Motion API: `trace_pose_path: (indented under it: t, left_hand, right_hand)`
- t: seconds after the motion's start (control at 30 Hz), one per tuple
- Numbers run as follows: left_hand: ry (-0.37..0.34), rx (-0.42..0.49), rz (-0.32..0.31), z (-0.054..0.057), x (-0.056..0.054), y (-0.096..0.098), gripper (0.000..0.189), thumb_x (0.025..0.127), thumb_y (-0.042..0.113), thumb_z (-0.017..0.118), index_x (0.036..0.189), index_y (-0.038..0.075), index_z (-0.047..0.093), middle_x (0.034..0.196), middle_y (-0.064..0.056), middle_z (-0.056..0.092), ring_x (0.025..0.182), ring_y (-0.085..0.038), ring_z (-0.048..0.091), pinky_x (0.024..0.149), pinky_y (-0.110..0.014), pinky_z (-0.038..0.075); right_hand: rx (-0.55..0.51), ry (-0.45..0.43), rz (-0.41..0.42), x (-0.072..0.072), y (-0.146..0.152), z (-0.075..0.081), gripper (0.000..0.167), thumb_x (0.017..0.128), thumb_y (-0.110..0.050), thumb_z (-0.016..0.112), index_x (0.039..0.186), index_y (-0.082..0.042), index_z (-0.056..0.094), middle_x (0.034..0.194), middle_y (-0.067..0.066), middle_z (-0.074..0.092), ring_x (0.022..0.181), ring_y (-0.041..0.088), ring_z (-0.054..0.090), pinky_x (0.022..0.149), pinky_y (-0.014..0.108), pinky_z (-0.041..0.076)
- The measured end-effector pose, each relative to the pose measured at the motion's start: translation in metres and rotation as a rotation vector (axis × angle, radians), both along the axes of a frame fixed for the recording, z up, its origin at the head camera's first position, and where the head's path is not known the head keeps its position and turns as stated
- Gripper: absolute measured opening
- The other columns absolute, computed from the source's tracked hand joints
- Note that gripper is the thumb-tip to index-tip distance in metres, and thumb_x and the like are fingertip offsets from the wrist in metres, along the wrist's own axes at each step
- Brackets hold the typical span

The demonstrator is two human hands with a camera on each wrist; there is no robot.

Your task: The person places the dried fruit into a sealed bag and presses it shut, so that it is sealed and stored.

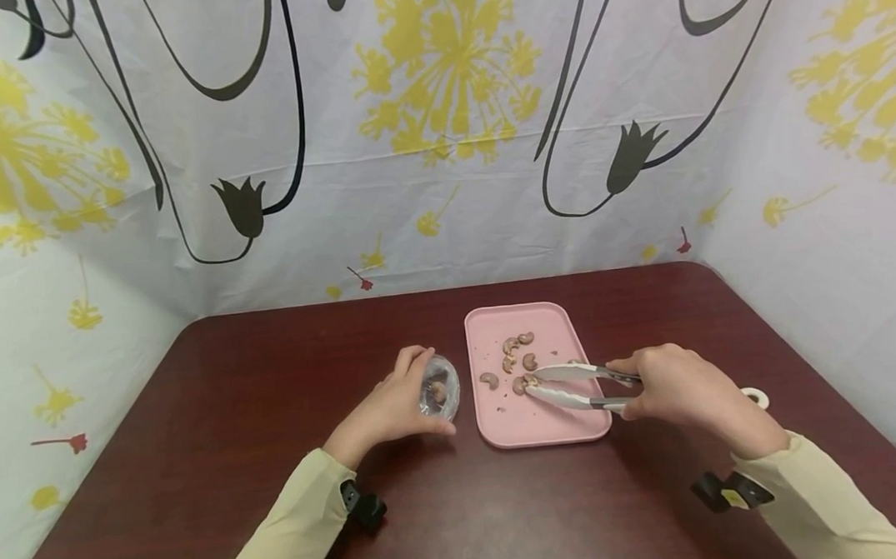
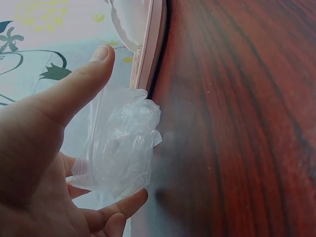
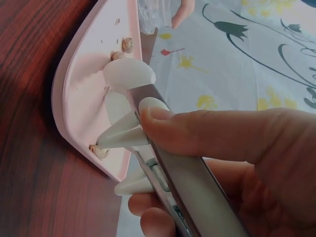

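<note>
My left hand [image 1: 397,403] curls round a small clear plastic cup [image 1: 431,407], which has crinkled clear film about it and a brown curved nut inside. In the left wrist view the thumb is stretched along one side of the cup [image 2: 121,143], with fingers beneath. My right hand [image 1: 678,386] grips kitchen tongs [image 1: 573,401] with white tips, held partly spread. These tips are right at a cashew-shaped nut [image 1: 519,386] on the pink tray [image 1: 530,433]. Several more brown curved nuts [image 1: 489,380] lie scattered on the tray. Tongs and thumb [image 3: 197,131] fill the right wrist view.
The dark red wooden table [image 1: 200,457] carries the tray right of centre, with the cup just left of it. A white ring at the tongs' handle end [image 1: 756,398] shows past the right wrist. Patterned white cloth [image 1: 460,220] encloses the back and sides.
</note>
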State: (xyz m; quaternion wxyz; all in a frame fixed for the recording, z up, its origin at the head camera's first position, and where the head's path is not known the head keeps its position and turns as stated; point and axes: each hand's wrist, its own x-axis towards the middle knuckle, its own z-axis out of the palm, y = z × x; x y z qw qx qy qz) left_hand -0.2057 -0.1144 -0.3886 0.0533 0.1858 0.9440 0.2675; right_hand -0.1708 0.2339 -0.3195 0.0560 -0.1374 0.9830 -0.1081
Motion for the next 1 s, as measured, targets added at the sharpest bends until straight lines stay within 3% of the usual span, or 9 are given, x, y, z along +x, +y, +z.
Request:
trace_pose_path:
  t: [1.0]
  left_hand:
    - [0.021, -0.01, -0.014, -0.0025, -0.0011, 0.0005, 0.113, 0.06, 0.048, 0.087, 0.149, 0.01, 0.029, 0.149, -0.008, 0.028, 0.116, -0.032, 0.053, 0.095, -0.052, 0.044]
  right_hand:
    - [-0.005, 0.06, 0.015, 0.0023, -0.003, 0.0072, 0.059, 0.062, -0.027, 0.082, 0.118, -0.012, 0.069, 0.091, 0.003, 0.067, 0.07, 0.015, 0.055, 0.058, 0.035, 0.042]
